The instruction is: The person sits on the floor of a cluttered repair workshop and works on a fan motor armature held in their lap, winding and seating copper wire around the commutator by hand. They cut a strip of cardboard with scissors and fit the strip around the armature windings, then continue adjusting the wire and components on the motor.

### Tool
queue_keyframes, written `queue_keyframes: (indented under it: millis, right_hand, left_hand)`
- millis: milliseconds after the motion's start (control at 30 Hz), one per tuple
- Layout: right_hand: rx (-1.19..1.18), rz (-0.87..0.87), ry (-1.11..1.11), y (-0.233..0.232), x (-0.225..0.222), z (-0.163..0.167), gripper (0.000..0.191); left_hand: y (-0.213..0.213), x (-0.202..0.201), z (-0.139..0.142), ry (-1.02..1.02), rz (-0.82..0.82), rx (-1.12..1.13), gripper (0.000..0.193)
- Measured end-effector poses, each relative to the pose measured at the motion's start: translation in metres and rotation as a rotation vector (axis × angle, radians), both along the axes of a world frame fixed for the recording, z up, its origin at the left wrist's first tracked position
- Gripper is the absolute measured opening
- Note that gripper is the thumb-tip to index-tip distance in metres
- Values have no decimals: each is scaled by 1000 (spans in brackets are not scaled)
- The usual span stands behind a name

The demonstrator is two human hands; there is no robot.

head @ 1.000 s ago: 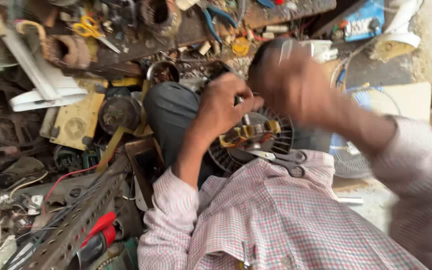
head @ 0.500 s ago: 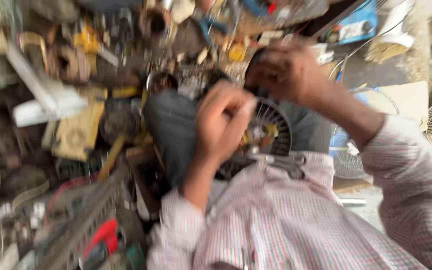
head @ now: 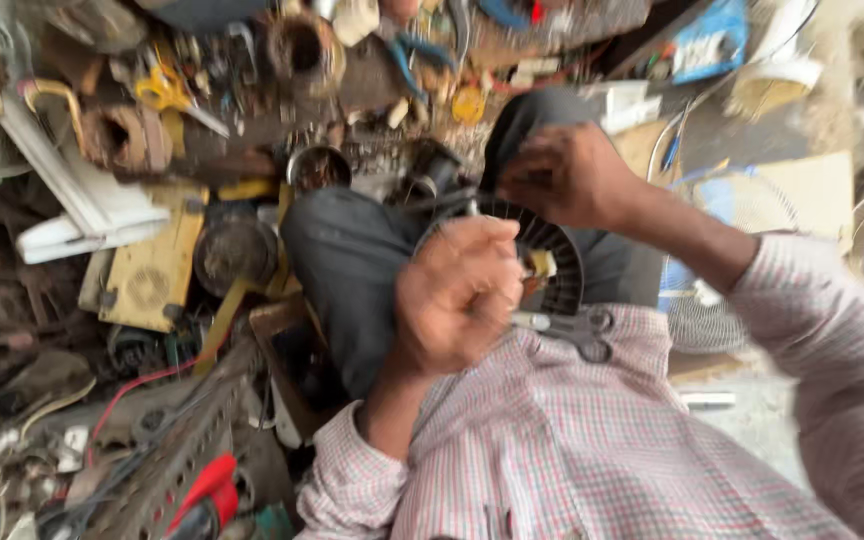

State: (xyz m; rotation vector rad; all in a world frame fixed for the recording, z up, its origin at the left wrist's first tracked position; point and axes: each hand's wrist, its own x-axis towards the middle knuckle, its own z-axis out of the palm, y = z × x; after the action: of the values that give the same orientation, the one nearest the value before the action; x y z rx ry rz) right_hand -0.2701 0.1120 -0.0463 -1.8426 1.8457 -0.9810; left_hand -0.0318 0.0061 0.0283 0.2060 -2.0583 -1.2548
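Hands on a round black ribbed fan motor housing, braced in your lap.

Your left hand is curled closed over the housing's near face; your right hand clamps its far rim, so the part sits steady against your dark trousers. One pair of grey scissors lies on your checked shirt, just below. I count two wire fan guards at your right, one yellow-handled pair of scissors in the clutter.
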Motion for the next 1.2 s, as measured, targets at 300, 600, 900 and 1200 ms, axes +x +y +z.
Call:
queue_keyframes:
  millis: [300,600,900,1200]
  right_hand:
    - [314,562,396,48,88,119,10]
    - [33,-6,32,-4,7,17,10]
    - [447,272,367,47,72,119,28]
    - [-25,21,158,-16,9,29,14]
  left_hand:
    - [-31,-4,30,-333,-260,402,14]
    - [-4,-2,-17,-7,2,246,5]
    - [-18,-1,26,-301,-88,-107,13]
    - [-19,-16,-11,-386,48,144,14]
